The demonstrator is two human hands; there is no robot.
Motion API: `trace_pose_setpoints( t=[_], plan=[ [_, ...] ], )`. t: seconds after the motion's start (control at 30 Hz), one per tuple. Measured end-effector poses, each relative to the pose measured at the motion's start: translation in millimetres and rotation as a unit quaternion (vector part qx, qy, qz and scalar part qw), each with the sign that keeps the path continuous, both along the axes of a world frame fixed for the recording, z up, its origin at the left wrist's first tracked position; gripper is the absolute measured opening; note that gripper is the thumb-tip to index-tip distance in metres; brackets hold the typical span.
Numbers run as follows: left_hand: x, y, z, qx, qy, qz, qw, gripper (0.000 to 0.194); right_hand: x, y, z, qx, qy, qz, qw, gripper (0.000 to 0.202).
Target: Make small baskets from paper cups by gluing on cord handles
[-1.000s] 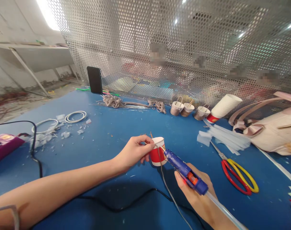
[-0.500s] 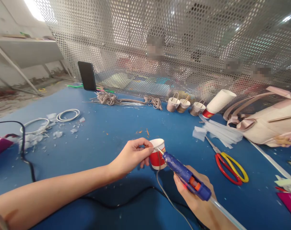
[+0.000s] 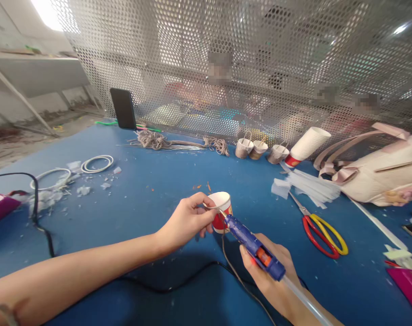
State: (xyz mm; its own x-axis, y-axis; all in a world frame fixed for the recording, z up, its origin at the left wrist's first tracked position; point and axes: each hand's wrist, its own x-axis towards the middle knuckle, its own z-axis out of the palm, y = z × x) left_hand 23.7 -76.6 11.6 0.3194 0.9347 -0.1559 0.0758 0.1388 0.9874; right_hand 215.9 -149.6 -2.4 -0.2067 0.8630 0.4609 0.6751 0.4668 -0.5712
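Note:
My left hand point(image 3: 190, 217) is closed at the near left side of a red and white paper cup point(image 3: 222, 199). Its thumb and forefinger pinch at the cup's rim, where a thin grey-brown cord point(image 3: 227, 259) runs; the other fingers are partly hidden. From there the cord hangs down the cup's front and trails toward the lower right. Wrapped in my right hand point(image 3: 277, 271) is a blue hot glue gun point(image 3: 244, 237), a clear glue stick point(image 3: 304, 299) sticking out of its back. The gun's nozzle meets the cord at the rim, close to my left fingertips.
Scissors point(image 3: 323, 235) lie right, beside white strips point(image 3: 310, 185). Cord-wrapped cups point(image 3: 243, 148), stacked cups point(image 3: 309, 145) and cord bundles point(image 3: 153, 139) line the back below a perforated metal panel point(image 3: 178, 54). A pale bag point(image 3: 389, 167) sits right. A black cable point(image 3: 172, 287) crosses the near table.
The cup has shifted slightly up and left in view, and the glue gun has moved left with it. Both hands keep their holds; the whole view has turned a little.

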Motion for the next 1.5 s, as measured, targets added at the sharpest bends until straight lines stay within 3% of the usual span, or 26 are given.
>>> trace_pose_setpoints(
  t=[0.47,0.73,1.17,1.5],
  plan=[
    [2.4,-1.3,4.2,0.018,0.014,0.016,1.000,0.019,0.6,0.2,-1.0,0.015,0.002,0.023,1.000,0.011],
    [0.8,-1.0,4.4,0.028,0.013,0.021,0.999,0.017,2.6,2.8,-1.2,0.024,-0.014,0.002,1.000,0.013],
    [-0.9,2.0,6.3,0.021,0.034,0.007,0.999,0.016,5.8,4.8,1.2,0.011,0.008,-0.002,1.000,0.017],
    [-4.1,7.0,-1.5,0.005,0.018,-0.024,1.000,0.019,9.2,6.8,2.1,0.001,0.003,-0.020,1.000,0.018]
  ],
)
